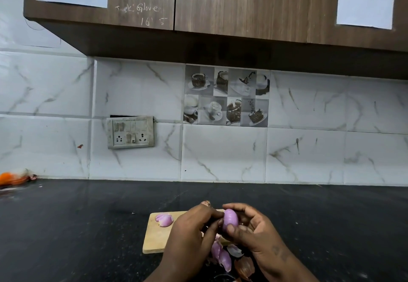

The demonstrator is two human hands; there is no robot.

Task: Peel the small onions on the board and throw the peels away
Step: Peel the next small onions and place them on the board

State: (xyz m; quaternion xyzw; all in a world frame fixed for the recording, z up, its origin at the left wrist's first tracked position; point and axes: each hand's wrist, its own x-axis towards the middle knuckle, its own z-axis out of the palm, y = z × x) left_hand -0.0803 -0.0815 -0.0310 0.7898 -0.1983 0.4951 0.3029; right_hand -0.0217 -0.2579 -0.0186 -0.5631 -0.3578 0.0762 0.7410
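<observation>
A small peeled purple onion (230, 219) is held above the wooden cutting board (154, 235). My right hand (258, 235) grips it between thumb and fingers. My left hand (192, 233) pinches at its left side with the fingertips. Peeled onions (164, 220) lie on the board's far left corner. More purple onion pieces (221, 257) and brown peels (244, 267) lie below my hands at the board's near edge. Another unpeeled onion tip (205, 203) peeks out behind my left hand.
The board rests on a black stone counter (77, 226) against a white marble-tiled wall. A switch and socket panel (130, 132) is on the wall. An orange object (13, 178) lies at the far left. Wooden cabinets (198, 5) hang overhead.
</observation>
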